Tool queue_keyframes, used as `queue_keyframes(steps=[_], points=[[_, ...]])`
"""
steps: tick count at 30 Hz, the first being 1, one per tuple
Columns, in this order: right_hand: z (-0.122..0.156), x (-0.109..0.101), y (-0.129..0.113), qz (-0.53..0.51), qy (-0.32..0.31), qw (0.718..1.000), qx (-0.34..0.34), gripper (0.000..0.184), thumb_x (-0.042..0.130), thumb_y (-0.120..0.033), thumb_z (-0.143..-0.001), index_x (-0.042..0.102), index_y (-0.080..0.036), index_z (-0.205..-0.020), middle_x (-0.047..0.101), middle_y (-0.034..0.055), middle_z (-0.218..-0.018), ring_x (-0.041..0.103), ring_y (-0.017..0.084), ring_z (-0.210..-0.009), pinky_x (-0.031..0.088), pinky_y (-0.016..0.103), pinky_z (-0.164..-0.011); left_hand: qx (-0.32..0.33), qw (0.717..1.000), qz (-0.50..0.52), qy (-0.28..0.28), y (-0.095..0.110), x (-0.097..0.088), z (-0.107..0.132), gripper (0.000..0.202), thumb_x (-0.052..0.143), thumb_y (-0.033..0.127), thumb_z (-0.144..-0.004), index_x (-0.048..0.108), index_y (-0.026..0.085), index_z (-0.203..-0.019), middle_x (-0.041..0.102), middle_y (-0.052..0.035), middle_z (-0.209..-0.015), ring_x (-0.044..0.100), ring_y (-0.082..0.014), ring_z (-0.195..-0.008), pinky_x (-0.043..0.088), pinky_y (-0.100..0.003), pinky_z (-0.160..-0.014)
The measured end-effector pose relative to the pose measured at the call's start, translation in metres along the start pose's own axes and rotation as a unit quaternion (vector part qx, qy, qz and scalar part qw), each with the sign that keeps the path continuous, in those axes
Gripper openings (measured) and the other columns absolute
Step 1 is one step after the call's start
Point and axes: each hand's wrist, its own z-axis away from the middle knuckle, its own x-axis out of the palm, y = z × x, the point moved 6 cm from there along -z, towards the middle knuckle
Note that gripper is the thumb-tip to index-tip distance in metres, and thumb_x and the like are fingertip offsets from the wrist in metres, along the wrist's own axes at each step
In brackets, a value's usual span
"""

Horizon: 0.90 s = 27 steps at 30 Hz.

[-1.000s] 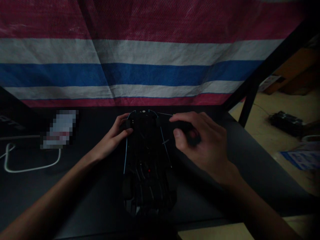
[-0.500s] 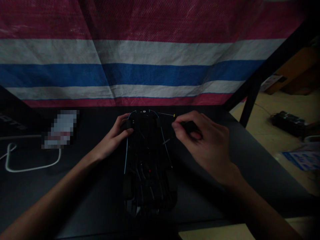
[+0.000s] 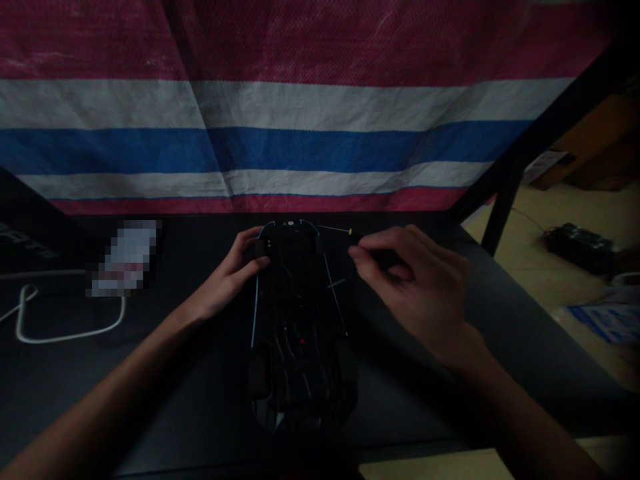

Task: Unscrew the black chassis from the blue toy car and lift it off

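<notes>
A dark toy car (image 3: 295, 320) with light blue edge lines lies upside down on the dark table, its wheels and underside facing up. My left hand (image 3: 245, 257) grips its far left side, the thumb on the front wheel and the other fingers partly hidden behind the body. In my right hand (image 3: 410, 273), thumb and fingers pinch the dark handle of a thin screwdriver (image 3: 350, 231) with a yellow collar. Its slim metal shaft points left toward the car's far right corner; whether the tip touches is too dark to tell. A small grey rod (image 3: 337, 283) shows at the car's right edge.
On the left, a blurred-out phone-like object (image 3: 127, 257) lies with a white cable (image 3: 70, 340) looping from it. Behind the table hangs a striped plastic sheet (image 3: 310, 150). A dark slanted frame post (image 3: 500, 207) stands at right, with clutter on the floor beyond.
The view has shifted very slightly. My right hand sits a little farther right, still pinching the screwdriver handle; my left hand keeps its hold on the car.
</notes>
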Motion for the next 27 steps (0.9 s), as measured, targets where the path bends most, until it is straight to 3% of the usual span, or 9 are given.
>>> queue_keyframes(steps=[4,6,9,11,16,22,27], points=[[0.0009,0.0040,-0.0031,-0.036,-0.030,0.999,-0.022,0.016,0.055,-0.018,-0.095,0.063,-0.025,-0.107,0.073,0.0021,-0.094,0.065,0.019,-0.076,0.050,0.035,-0.074,0.001,1.000,0.001,0.001,0.0013,0.0008,0.0006,0.057,0.059,0.047,-0.096,0.040,0.032,-0.147,0.047,-0.0059,-0.157,0.042,-0.0347,-0.147,0.032,-0.058,-0.122],[0.0012,0.0031,-0.0045,-0.037,-0.028,0.998,-0.034,0.015,0.053,-0.019,-0.094,0.064,-0.024,-0.104,0.072,0.0021,-0.088,0.065,0.020,-0.075,0.048,0.036,-0.073,-0.003,1.000,0.010,0.002,0.0024,0.0015,0.0013,0.057,0.059,0.047,-0.096,0.040,0.032,-0.147,0.046,-0.0065,-0.158,0.043,-0.0347,-0.146,0.032,-0.059,-0.123],[0.0016,0.0004,-0.0040,-0.019,-0.002,1.000,-0.025,0.007,0.060,-0.019,-0.095,0.063,-0.024,-0.091,0.068,-0.0028,-0.071,0.056,0.014,-0.056,0.043,0.032,-0.060,-0.004,1.000,0.011,0.005,0.0042,0.0020,0.0021,0.057,0.059,0.046,-0.096,0.041,0.031,-0.147,0.045,-0.0071,-0.159,0.040,-0.0350,-0.148,0.028,-0.060,-0.124],[0.0021,0.0010,-0.0018,-0.013,0.006,1.000,-0.007,0.009,0.062,-0.016,-0.094,0.062,-0.024,-0.092,0.068,-0.0040,-0.072,0.053,0.012,-0.052,0.043,0.029,-0.058,0.000,1.000,0.006,0.009,0.0051,0.0017,0.0022,0.056,0.060,0.045,-0.095,0.042,0.030,-0.146,0.045,-0.0071,-0.159,0.037,-0.0357,-0.150,0.025,-0.061,-0.125],[0.0023,0.0048,-0.0006,-0.045,-0.021,0.999,-0.008,0.022,0.050,-0.015,-0.095,0.061,-0.024,-0.112,0.071,0.0023,-0.094,0.065,0.019,-0.079,0.050,0.035,-0.075,-0.006,1.000,0.007,0.009,0.0042,0.0017,0.0023,0.057,0.059,0.046,-0.095,0.041,0.032,-0.147,0.046,-0.0063,-0.158,0.037,-0.0365,-0.150,0.024,-0.062,-0.126],[0.0007,0.0015,-0.0017,-0.023,-0.005,1.000,0.003,0.010,0.061,-0.014,-0.095,0.063,-0.024,-0.097,0.070,-0.0013,-0.081,0.058,0.015,-0.064,0.046,0.031,-0.064,0.006,1.000,0.003,0.007,0.0038,0.0011,0.0013,0.057,0.060,0.046,-0.095,0.041,0.030,-0.147,0.047,-0.0066,-0.156,0.036,-0.0365,-0.150,0.023,-0.061,-0.126],[-0.0001,0.0049,-0.0011,-0.059,-0.023,0.998,0.005,0.020,0.051,-0.013,-0.097,0.064,-0.023,-0.108,0.073,0.0032,-0.097,0.067,0.019,-0.087,0.052,0.035,-0.080,0.009,1.000,0.007,0.001,0.0023,0.0013,0.0005,0.057,0.060,0.046,-0.096,0.040,0.029,-0.147,0.047,-0.0075,-0.156,0.037,-0.0359,-0.149,0.025,-0.061,-0.125]])
